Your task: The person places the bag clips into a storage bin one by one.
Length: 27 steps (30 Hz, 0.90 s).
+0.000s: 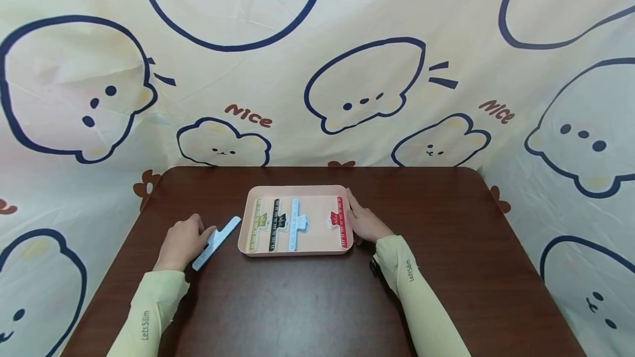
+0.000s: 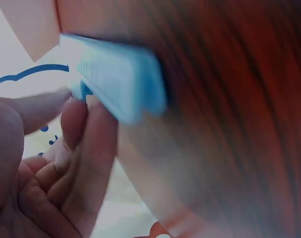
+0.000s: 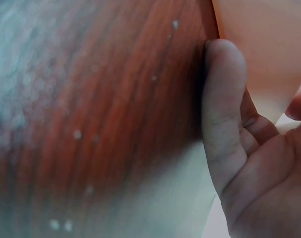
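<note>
My left hand (image 1: 182,241), left of the tray, pinches a light blue ruler clip (image 1: 216,243) between thumb and fingers. In the left wrist view this ruler clip (image 2: 115,74) tilts near the table, its small grip part at the fingertips. A pink tray (image 1: 317,248) holds a green ruler clip (image 1: 256,225), a black ruler clip (image 1: 274,225), a blue ruler clip (image 1: 295,225) and, apart at the right, a red ruler clip (image 1: 342,222). My right hand (image 1: 366,222) rests against the tray's right wall with fairly straight fingers; the right wrist view shows its thumb (image 3: 223,94) beside the wall.
The tray stands on a dark brown wooden table (image 1: 297,302), back from its middle. A cream curtain (image 1: 288,81) with cartoon outlines hangs behind and at both sides. Inside the tray, a gap separates the blue clip from the red one.
</note>
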Tool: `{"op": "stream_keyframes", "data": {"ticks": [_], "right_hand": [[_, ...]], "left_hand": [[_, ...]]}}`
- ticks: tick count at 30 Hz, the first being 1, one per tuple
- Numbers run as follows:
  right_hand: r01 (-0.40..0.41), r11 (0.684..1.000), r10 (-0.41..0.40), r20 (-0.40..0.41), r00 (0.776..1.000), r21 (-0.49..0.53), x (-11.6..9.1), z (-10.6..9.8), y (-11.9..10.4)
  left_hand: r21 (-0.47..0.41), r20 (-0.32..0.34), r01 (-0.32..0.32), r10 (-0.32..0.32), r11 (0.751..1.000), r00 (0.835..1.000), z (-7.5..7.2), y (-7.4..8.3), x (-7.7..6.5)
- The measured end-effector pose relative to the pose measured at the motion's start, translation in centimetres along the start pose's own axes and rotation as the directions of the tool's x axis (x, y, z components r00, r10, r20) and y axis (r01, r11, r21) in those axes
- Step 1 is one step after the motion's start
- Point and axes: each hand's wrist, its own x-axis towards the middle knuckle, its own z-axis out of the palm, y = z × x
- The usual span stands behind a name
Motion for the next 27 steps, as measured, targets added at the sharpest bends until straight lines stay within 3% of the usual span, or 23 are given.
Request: {"op": "stream_keyframes", "data": {"ticks": [4, 7, 11, 17, 21, 27], "right_hand": [[-0.001, 1.0, 0.001, -0.001, 1.0, 0.003, -0.03, -0.08, 0.02], [-0.005, 1.0, 0.005, 0.001, 1.0, 0.0, -0.14, -0.11, -0.18], [-0.014, 1.0, 0.014, 0.005, 1.0, -0.002, -0.27, -0.1, -0.43], [0.018, 1.0, -0.018, 0.002, 1.0, -0.011, -0.17, -0.09, -0.28], [0.058, 0.998, -0.058, -0.005, 0.998, -0.01, 0.01, -0.06, 0.0], [0.053, 0.998, -0.053, -0.004, 0.999, -0.016, 0.23, -0.01, 0.37]], "left_hand": [[-0.063, 0.015, 0.009, -0.008, 0.998, 1.0, -0.15, -0.04, -0.18], [-0.014, -0.016, -0.027, 0.027, 1.0, 0.999, -0.32, -0.18, -0.23], [0.091, -0.058, -0.126, 0.132, 0.988, 0.99, -0.3, -0.43, -0.23], [0.07, 0.081, -0.285, 0.279, 0.956, 0.957, -0.28, -0.56, -0.37], [0.075, 0.126, -0.306, 0.295, 0.949, 0.947, -0.23, -0.35, -0.37], [0.103, 0.119, -0.305, 0.292, 0.947, 0.949, -0.01, -0.08, -0.06]]}}
